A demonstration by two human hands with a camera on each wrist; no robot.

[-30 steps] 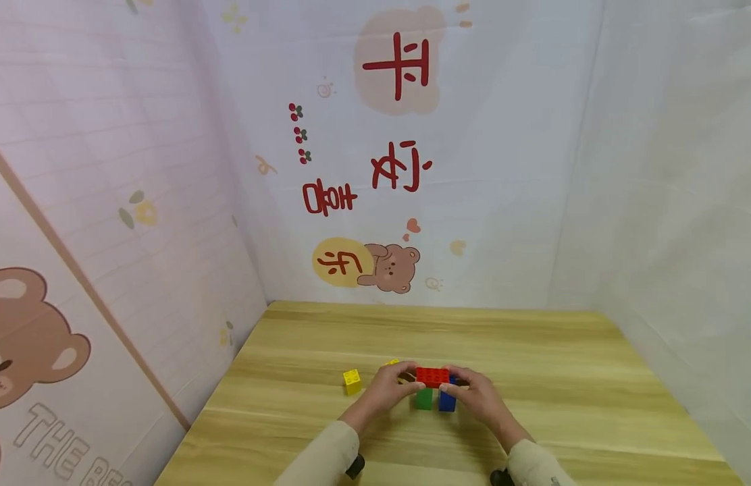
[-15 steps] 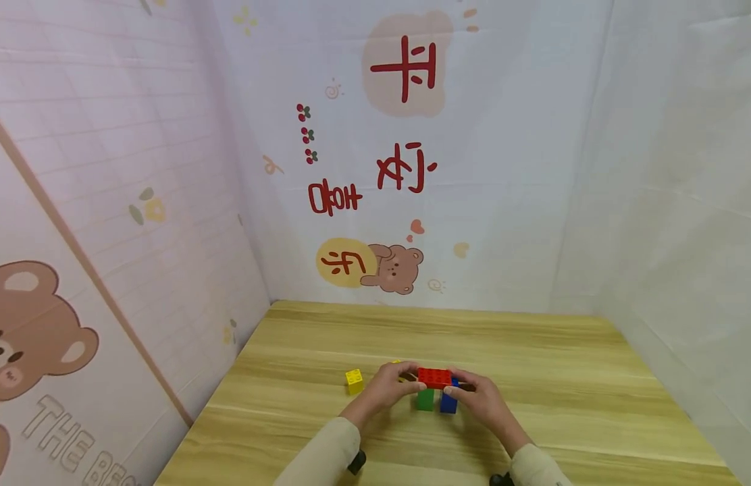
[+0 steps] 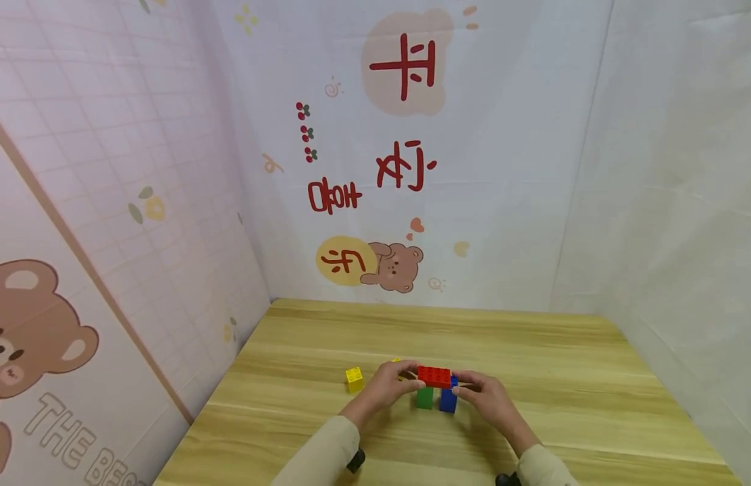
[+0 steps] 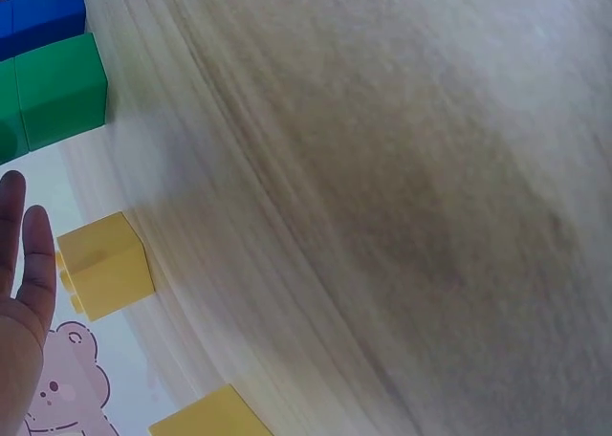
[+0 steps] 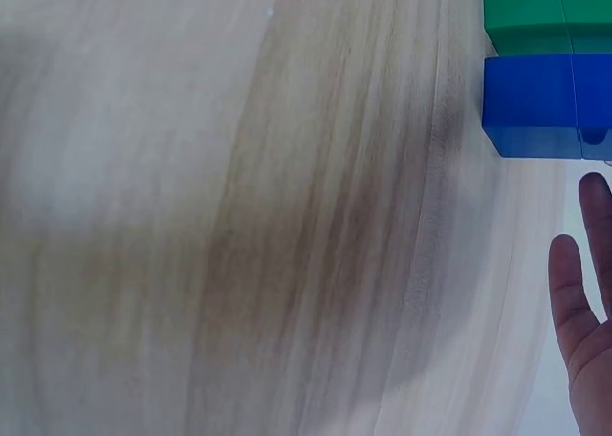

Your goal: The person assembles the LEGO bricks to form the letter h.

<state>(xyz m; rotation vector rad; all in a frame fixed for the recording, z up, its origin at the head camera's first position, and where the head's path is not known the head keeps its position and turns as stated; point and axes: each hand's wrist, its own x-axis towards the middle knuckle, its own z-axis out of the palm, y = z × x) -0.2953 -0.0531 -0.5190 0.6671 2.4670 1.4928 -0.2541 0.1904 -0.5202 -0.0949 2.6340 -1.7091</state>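
A red brick with studs lies across the tops of two stacks, one of green bricks and one of blue bricks. My left hand pinches the red brick's left end, thumb in front and fingers behind. At the other end, my right hand has its thumb and index fingertips at the upper blue brick, just beyond the red brick's right end. A strip of blue shows there. Both wrist views show a seam in each stack and a few extended fingers beside it, with the pinching tips out of frame.
A yellow brick stands on the wooden table to the left. Another yellow brick stands behind my left hand, mostly hidden in the head view. White printed cloth encloses the table's back and sides.
My right hand has slid slightly right, its thumb moving from the red brick's front corner to the blue brick. My left hand keeps its grip on the red brick. The head view shifted a little.
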